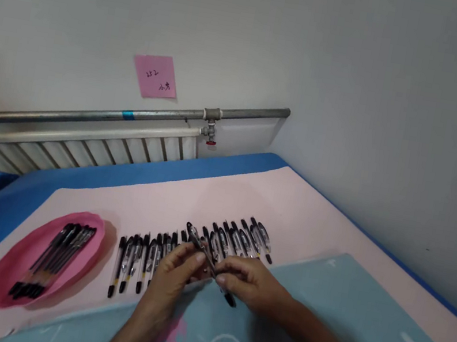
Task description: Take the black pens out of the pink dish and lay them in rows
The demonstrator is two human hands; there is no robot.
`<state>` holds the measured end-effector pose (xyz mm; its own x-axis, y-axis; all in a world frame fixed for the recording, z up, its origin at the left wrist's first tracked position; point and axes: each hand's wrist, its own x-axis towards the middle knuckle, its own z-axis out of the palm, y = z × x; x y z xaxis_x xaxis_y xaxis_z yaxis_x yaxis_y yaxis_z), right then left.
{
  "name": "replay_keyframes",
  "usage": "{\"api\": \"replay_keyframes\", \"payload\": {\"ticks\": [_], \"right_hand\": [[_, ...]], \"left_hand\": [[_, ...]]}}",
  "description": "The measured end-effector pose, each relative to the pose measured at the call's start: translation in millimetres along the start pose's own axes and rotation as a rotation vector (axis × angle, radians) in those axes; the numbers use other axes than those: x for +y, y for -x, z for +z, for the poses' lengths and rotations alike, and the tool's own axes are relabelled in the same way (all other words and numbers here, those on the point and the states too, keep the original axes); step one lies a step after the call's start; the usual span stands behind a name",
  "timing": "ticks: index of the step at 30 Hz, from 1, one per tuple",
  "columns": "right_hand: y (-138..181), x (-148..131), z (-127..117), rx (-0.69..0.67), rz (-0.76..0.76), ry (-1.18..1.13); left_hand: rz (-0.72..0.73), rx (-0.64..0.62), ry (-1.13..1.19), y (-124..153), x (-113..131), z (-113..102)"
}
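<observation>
Both hands meet over the middle of the table on one black pen (198, 240). My left hand (171, 278) pinches the pen's upper half with thumb and fingers. My right hand (249, 282) grips its lower half, and the black tip (229, 299) pokes out below the fingers. The pen slants from upper left to lower right. Just behind the hands lies a row of several black pens (239, 238) side by side on the pink sheet (312, 220). The hands hide the middle of that row.
A pink tray (6, 268) at the left holds a bundle of several more black pens (56, 259). A light blue mat (340, 312) covers the near table. Beyond are the blue table edge (194, 168), a radiator (83, 147), a pipe (246, 114) and a pink note (155, 76) on the wall.
</observation>
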<state>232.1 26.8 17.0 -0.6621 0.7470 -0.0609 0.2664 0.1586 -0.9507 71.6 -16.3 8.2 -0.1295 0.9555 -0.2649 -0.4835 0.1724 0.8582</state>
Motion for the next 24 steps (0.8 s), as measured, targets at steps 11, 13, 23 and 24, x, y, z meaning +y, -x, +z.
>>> {"api": "replay_keyframes", "payload": {"ticks": [11, 13, 23, 24], "right_hand": [[1, 6, -4, -0.048, 0.048, -0.004], [1, 6, -4, -0.054, 0.054, -0.042], [3, -7, -5, -0.232, 0.16, -0.227], [3, -8, -6, -0.244, 0.168, -0.237]], "left_hand": [[0.189, 0.25, 0.275, -17, 39, -42], [0.124, 0.124, 0.213, -11, 36, -40], [0.012, -0.03, 0.149, -3, 12, -15], [0.016, -0.023, 0.151, -3, 12, -15]]}}
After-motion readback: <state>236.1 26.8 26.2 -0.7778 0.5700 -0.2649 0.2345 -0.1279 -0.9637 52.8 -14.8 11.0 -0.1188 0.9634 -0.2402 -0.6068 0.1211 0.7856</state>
